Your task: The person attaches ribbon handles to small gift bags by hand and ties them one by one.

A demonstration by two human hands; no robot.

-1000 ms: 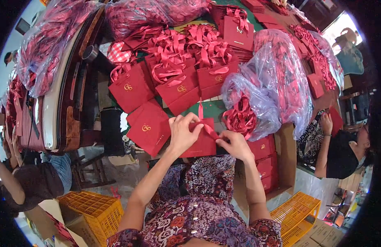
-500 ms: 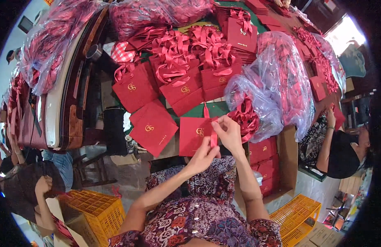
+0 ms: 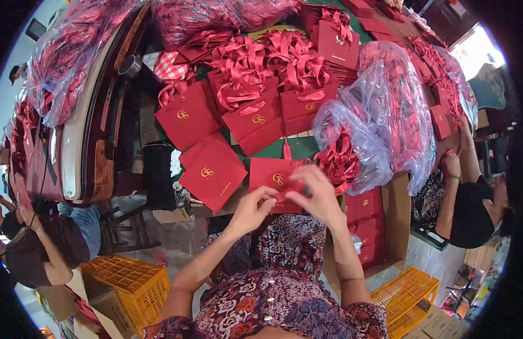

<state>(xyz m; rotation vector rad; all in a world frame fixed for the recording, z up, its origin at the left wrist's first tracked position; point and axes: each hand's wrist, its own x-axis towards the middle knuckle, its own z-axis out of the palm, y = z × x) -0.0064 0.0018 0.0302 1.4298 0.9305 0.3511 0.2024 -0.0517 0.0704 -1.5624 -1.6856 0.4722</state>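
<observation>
We see left grip [image 3: 251, 212] by red bag [image 3: 262, 168], can't tell if closed; right grip [image 3: 319, 199] blurred, spread open.

A red, gold-emblemed bag [image 3: 263, 172] lies flat at the green tabletop's [image 3: 302, 146] near edge.

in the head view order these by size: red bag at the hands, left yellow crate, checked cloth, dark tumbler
1. Yellow crate
2. Red bag, partly covered
3. Dark tumbler and checked cloth: too alike to rank
</observation>
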